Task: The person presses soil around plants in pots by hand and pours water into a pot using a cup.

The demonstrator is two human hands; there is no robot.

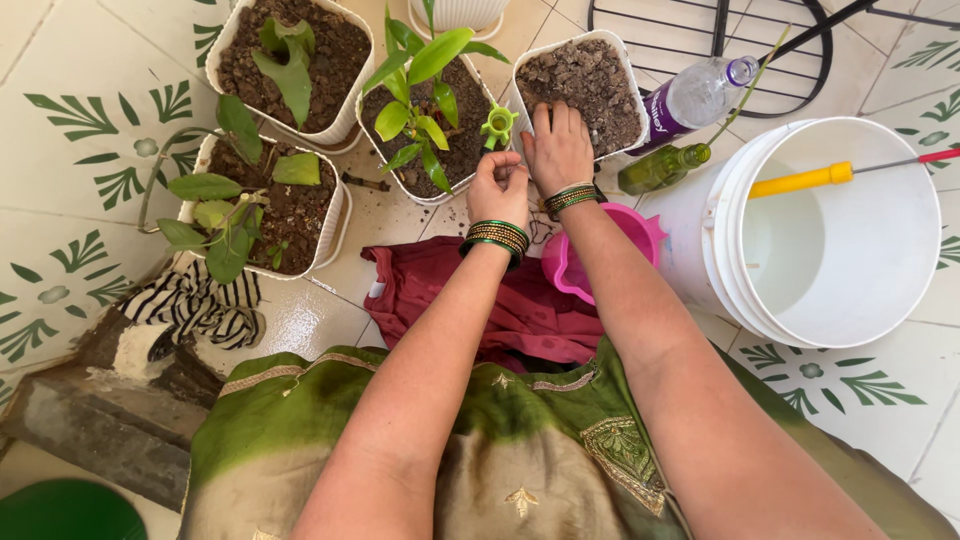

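1. Right hand (558, 148): palm down, fingers together, flat on the near rim and soil of a white square pot (583, 90). Not gripping anything.
2. That pot holds bare soil and stands on the tiled floor (80, 180), far right of the pot cluster.
3. Left hand (498, 190): fingers curled together just below a small green plastic nozzle (498, 124). Can't tell whether it actually grips it.
4. Nozzle sits upright between the bare-soil pot and the pot with the leafy green plant (425, 100).
5. Both wrists wear green-and-gold bangles (497, 236).
6. Two more planted white pots to the left (290, 60), (265, 205).
7. Right of the hands: clear bottle with purple label (690, 100) lying tilted, green bottle (662, 168) beside it, both touching a white bucket (830, 235).
8. Yellow-handled tool (805, 180) lies across the bucket rim.
9. Pink mug (590, 255) and maroon cloth (470, 300) under the forearms.
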